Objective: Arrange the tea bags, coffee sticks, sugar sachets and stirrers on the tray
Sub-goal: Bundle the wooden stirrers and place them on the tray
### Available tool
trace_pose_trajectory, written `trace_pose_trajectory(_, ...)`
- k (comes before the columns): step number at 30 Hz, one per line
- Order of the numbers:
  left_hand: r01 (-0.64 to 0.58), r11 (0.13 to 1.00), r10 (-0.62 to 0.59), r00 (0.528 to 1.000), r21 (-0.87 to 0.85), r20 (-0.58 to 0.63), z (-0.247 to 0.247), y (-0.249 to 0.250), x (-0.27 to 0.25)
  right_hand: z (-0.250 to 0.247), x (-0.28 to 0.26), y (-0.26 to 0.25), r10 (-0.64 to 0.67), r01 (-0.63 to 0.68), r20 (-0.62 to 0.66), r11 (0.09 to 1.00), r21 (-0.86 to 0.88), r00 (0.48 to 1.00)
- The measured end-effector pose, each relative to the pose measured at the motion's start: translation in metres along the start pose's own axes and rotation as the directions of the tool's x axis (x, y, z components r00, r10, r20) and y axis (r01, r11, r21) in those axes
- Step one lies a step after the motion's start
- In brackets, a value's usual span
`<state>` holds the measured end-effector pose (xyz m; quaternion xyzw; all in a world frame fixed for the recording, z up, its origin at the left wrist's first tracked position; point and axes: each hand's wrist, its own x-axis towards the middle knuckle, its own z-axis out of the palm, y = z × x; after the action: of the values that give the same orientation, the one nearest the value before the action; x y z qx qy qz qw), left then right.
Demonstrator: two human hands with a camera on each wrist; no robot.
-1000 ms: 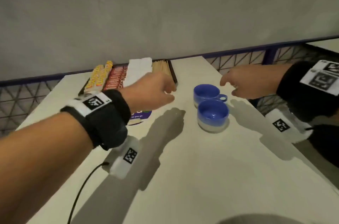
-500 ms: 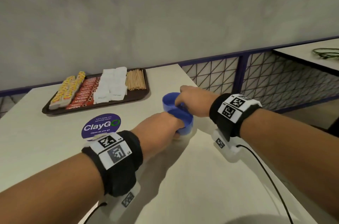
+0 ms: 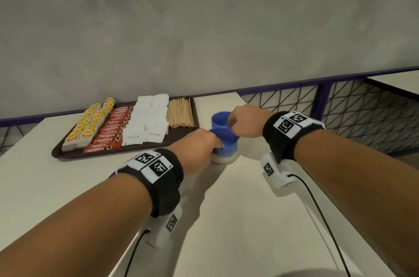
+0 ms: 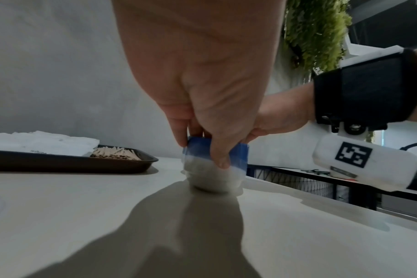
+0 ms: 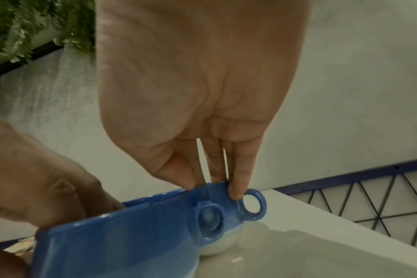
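A dark brown tray at the back left of the table holds rows of yellow tea bags, red coffee sticks, white sugar sachets and wooden stirrers. Two blue cups stand just right of it. My left hand pinches the rim of the near cup, thumb outside, as the left wrist view shows on the cup. My right hand pinches the rim of the far cup; its fingertips sit beside the ring handle.
The table's right edge runs close to my right wrist, with a blue mesh railing and another table beyond. A grey wall stands behind the tray. A purple sticker lies mostly hidden under my left wrist.
A second ago both hands hovered apart above the table. They came down onto the two cups and each took a rim; since half a second ago the grips have held.
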<state>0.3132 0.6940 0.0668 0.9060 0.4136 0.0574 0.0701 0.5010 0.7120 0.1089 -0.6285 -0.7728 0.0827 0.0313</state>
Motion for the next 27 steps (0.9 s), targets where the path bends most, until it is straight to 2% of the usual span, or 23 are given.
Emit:
trace_pose_trajectory(4, -0.039, 0.999, 0.040, 0.999, 0.013, -0.017, -0.001, -0.027, 0.023, -0.002, 0.034, 0.003, 0.034, -0.034, 0.015, 0.999, 0.029, 0.999)
trace_pose_trajectory(7, -0.094, 0.993, 0.104, 0.985, 0.075, -0.136, -0.001, -0.045, 0.043, -0.006, 0.056, 0.005, 0.049, -0.049, 0.019, 0.998, 0.033, 0.999)
trace_pose_trajectory(10, -0.063, 0.987, 0.091, 0.975, 0.145, -0.201, 0.004, -0.054, 0.057, -0.003, 0.077, 0.008, 0.055, -0.055, -0.018, 0.998, 0.004, 0.998)
trace_pose_trajectory(17, -0.088, 0.993, 0.109, 0.930, 0.074, -0.352, 0.009, -0.049, 0.070, 0.004, 0.139, 0.008, -0.027, 0.017, -0.092, 0.994, -0.107, 0.995)
trace_pose_trajectory(18, -0.095, 0.993, 0.113, 0.939, 0.069, -0.326, 0.006, -0.047, 0.071, 0.003, 0.145, 0.006, -0.030, 0.019, -0.096, 0.992, -0.122, 0.995)
trace_pose_trajectory(21, -0.052, 0.997, 0.062, 0.987, 0.065, -0.149, -0.001, -0.042, 0.072, 0.005, 0.165, 0.005, -0.046, 0.028, -0.117, 0.989, -0.146, 0.992)
trace_pose_trajectory(27, -0.003, 0.991, 0.006, 1.000, 0.135, -0.017, -0.011, -0.052, 0.087, 0.008, 0.193, 0.006, -0.041, 0.034, -0.158, 0.998, -0.045, 0.987)
